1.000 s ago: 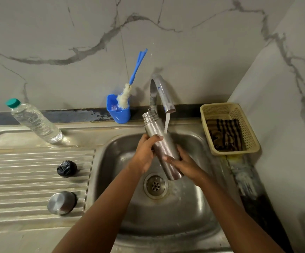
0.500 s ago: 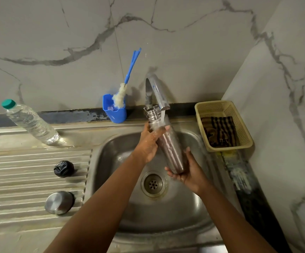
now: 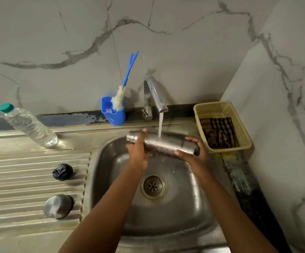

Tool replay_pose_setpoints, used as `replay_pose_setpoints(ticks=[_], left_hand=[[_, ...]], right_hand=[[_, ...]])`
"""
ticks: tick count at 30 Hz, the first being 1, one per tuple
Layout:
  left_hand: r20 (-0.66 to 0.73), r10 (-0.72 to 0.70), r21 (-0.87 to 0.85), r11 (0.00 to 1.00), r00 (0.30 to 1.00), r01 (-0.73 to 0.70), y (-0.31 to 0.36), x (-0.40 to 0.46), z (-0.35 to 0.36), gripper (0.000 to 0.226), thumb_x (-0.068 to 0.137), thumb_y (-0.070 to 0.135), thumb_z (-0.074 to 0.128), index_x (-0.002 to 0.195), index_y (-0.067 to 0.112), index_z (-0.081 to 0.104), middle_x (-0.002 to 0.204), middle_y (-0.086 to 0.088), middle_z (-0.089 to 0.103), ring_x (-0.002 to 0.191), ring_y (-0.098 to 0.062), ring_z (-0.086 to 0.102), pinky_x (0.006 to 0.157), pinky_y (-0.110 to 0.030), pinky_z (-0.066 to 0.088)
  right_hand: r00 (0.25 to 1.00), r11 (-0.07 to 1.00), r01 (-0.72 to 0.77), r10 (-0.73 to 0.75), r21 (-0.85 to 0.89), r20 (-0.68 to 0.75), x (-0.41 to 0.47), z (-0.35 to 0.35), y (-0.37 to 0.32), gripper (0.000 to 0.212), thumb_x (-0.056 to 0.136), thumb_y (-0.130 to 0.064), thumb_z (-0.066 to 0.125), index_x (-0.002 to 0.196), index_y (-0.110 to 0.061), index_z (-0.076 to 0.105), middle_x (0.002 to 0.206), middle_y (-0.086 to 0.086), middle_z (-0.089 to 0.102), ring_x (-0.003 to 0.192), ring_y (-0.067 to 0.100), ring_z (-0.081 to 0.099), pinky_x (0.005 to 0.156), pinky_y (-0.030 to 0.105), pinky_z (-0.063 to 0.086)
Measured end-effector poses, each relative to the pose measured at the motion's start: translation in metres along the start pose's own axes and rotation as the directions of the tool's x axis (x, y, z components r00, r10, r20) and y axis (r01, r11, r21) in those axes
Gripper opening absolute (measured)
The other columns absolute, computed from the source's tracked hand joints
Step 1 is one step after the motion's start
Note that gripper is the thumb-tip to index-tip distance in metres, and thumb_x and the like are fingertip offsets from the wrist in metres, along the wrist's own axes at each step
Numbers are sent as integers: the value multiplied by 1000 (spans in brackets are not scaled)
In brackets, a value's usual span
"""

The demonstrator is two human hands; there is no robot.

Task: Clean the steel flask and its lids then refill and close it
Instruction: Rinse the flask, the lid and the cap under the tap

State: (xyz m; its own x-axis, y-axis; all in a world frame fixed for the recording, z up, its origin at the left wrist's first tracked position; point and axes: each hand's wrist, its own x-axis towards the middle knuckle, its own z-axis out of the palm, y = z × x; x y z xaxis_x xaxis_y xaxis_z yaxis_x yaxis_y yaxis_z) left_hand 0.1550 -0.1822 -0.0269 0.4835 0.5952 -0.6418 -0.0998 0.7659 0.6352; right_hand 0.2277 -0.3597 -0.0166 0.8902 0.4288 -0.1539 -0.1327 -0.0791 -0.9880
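Note:
The steel flask (image 3: 163,144) lies nearly level over the sink (image 3: 184,207), its open mouth to the left, under the running stream from the tap (image 3: 156,95). My left hand (image 3: 138,152) wraps the flask near its neck. My right hand (image 3: 193,156) holds its base end. On the ribbed drainboard (image 3: 20,181) at the left rest a black inner lid (image 3: 62,172) and a steel outer cap (image 3: 58,206), both apart from the hands.
A clear plastic water bottle (image 3: 28,125) with a green cap leans at the back left. A blue holder (image 3: 114,113) with a bottle brush (image 3: 125,84) stands by the tap. A yellow basket (image 3: 222,126) with a striped cloth sits right of the sink, against the marble wall.
The flask has swung from almost upright to nearly level under the stream. My right hand slid along to its base end; my left hand stayed near the neck.

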Motion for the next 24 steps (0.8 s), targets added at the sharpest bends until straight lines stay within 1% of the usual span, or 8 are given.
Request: replay_pose_setpoints(ticks=[2,5,8,11,16,20,22,24], left_hand=[[-122,-89,-23,996,988,87,-12,0,-9,85,78,42,79,142,11,33,126,-22,59,100,-36,69,71,-44,62],[-199,-180,-59,983,963,172,-27,-2,-11,74,84,50,71,135,8,39,124,-25,59,92,-36,71,56,-38,60],[-153,-212,-37,977,965,209,-33,-3,-8,69,90,59,57,138,12,40,119,-22,63,79,-33,75,59,-37,60],[-114,-218,25,975,969,222,-34,-5,-6,72,91,67,45,141,14,43,132,-16,56,68,-27,74,66,-39,61],[-38,-251,60,966,967,253,-35,-9,-1,74,91,72,36,138,15,44,132,-18,56,78,-30,75,73,-44,61],[-61,-225,67,971,973,228,-33,-10,8,71,91,68,43,138,15,45,123,-16,64,87,-27,74,66,-40,60],[-105,-199,80,975,974,207,-28,-6,12,62,94,56,53,137,14,37,112,-19,65,82,-28,72,62,-41,61],[-113,-192,84,976,975,202,-21,-1,17,61,94,41,62,142,28,26,111,-18,58,86,-32,68,71,-46,61]], right_hand=[[985,968,162,-148,-190,86,14,7,-16,57,66,-26,89,115,-32,61,122,-11,57,110,2,57,86,26,54],[946,852,309,-230,-422,229,31,31,-30,58,65,-45,85,116,-38,58,120,-12,55,110,10,54,87,32,54],[924,729,379,-272,-570,268,44,60,-38,58,67,-53,80,118,-36,59,115,-15,51,107,14,53,84,36,53],[920,659,390,-253,-643,299,53,79,-43,55,72,-58,74,119,-35,60,116,-12,52,107,18,52,85,38,53],[915,372,396,-239,-840,325,59,97,-55,54,88,-62,50,124,-22,50,126,3,51,109,24,52,81,35,48],[948,304,282,-236,-910,215,44,93,-61,57,94,-61,40,133,-19,43,125,6,50,108,26,56,79,36,47],[952,354,261,-250,-898,178,31,77,-58,53,94,-60,39,130,-21,41,125,7,48,107,26,56,77,35,49],[958,440,253,-239,-862,159,14,59,-51,49,93,-58,45,127,-22,44,127,5,46,106,22,53,75,29,47]])
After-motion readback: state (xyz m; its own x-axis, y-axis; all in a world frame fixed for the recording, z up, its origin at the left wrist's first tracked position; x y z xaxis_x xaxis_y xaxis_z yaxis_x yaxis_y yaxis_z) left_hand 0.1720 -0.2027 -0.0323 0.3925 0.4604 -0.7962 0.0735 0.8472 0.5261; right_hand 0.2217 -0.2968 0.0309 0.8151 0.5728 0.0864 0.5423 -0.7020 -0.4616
